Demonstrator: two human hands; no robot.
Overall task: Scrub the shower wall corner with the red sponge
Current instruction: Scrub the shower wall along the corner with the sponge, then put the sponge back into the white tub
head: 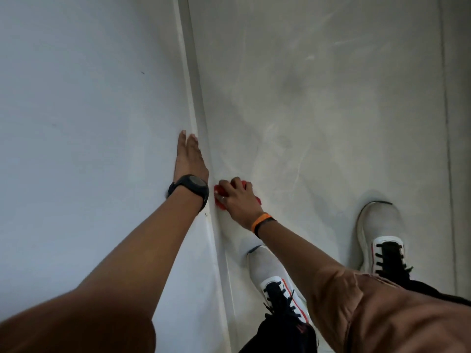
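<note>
A red sponge (pixel 219 197) lies low at the corner seam (pixel 204 138) where the white wall (pixel 89 110) meets the pale shower floor (pixel 305 98). My right hand (pixel 237 200) is pressed down over the sponge, fingers curled around it, so only its red edges show. An orange band and a dark band circle that wrist. My left hand (pixel 190 159) rests flat against the wall just above the sponge, fingers straight and together, holding nothing. A black watch sits on the left wrist.
My two feet in grey-white sneakers stand on the floor: the left shoe (pixel 270 273) close to the corner below the sponge, the right shoe (pixel 379 233) farther right. A vertical edge (pixel 446 98) runs along the far right. Streaks mark the floor.
</note>
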